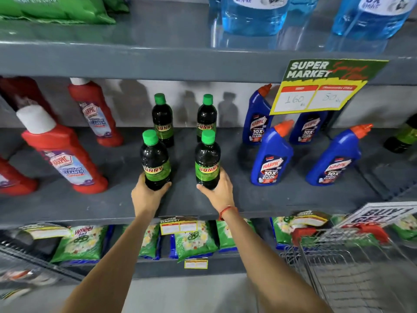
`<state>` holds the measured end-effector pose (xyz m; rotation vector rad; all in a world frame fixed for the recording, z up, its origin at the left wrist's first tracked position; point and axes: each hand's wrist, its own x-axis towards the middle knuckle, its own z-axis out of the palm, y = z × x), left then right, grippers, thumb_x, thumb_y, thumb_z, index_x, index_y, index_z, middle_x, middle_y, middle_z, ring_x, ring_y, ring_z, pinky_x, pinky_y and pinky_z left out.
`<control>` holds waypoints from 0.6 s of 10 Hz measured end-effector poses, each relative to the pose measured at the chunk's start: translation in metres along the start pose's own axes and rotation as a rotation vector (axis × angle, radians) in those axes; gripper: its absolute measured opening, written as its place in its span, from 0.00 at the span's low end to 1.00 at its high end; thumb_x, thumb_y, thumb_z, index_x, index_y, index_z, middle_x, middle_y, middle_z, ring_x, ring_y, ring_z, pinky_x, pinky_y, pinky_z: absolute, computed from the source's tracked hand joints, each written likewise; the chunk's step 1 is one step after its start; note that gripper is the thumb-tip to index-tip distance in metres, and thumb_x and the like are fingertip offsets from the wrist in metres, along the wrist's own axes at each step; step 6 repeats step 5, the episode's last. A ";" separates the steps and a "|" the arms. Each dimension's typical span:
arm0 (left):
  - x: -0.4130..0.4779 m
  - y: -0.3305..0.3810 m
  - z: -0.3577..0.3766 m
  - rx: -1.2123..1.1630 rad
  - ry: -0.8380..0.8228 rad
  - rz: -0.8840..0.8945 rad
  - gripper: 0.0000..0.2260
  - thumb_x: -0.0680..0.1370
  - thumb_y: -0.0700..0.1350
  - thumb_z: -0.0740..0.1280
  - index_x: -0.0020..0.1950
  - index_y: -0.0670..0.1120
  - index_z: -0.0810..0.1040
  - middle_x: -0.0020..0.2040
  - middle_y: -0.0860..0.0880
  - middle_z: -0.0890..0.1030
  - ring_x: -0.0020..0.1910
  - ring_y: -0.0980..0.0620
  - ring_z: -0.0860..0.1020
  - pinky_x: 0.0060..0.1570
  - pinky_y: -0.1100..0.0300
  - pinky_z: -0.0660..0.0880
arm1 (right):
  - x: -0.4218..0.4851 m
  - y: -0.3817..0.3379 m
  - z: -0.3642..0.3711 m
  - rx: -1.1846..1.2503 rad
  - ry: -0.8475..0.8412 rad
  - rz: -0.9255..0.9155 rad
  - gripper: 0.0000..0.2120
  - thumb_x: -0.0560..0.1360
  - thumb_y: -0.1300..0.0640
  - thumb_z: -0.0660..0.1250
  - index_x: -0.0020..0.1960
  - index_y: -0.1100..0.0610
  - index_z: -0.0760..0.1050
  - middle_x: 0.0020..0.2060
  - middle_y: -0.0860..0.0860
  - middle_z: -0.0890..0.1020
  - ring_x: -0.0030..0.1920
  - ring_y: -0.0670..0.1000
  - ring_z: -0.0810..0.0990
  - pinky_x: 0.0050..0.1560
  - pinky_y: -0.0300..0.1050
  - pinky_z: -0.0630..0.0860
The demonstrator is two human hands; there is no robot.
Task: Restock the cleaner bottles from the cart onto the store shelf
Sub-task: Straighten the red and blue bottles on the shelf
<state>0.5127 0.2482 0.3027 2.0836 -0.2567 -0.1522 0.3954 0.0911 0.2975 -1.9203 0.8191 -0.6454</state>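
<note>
Two dark cleaner bottles with green caps and green "SUNNY" labels stand upright on the grey middle shelf [282, 199]. My left hand [147, 195] grips the base of the left bottle [155, 160]. My right hand [217, 193] grips the base of the right bottle [207, 160]. Behind them, near the back wall, stand two more of the same bottles [163, 119] [207, 117], one behind each held bottle. The wire cart [352, 263] is at the lower right, and no bottles show in the part I can see.
Red Harpic bottles [63, 154] lean on the shelf to the left, blue Harpic bottles [272, 154] stand to the right. A yellow price sign [316, 86] hangs from the upper shelf. Green detergent bags [194, 240] fill the shelf below. Blue liquid bottles [252, 14] sit above.
</note>
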 end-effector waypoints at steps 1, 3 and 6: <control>-0.003 0.003 0.000 -0.003 0.029 0.014 0.26 0.63 0.52 0.76 0.57 0.45 0.74 0.53 0.42 0.83 0.47 0.41 0.82 0.50 0.45 0.79 | 0.000 0.000 -0.001 -0.013 0.001 0.006 0.36 0.62 0.55 0.77 0.66 0.59 0.66 0.61 0.58 0.76 0.63 0.56 0.73 0.62 0.44 0.69; -0.008 0.007 -0.001 -0.027 0.036 0.023 0.27 0.64 0.49 0.77 0.60 0.42 0.74 0.55 0.40 0.82 0.54 0.42 0.79 0.56 0.47 0.77 | -0.003 -0.005 -0.004 -0.030 -0.014 0.025 0.34 0.62 0.55 0.77 0.64 0.58 0.67 0.59 0.58 0.77 0.61 0.56 0.75 0.61 0.46 0.71; -0.016 0.007 -0.006 -0.056 0.016 0.020 0.32 0.65 0.46 0.77 0.65 0.43 0.70 0.61 0.41 0.79 0.61 0.42 0.75 0.63 0.48 0.72 | -0.012 -0.011 -0.006 -0.026 0.006 0.036 0.39 0.60 0.54 0.78 0.66 0.59 0.65 0.61 0.59 0.74 0.63 0.57 0.72 0.63 0.50 0.70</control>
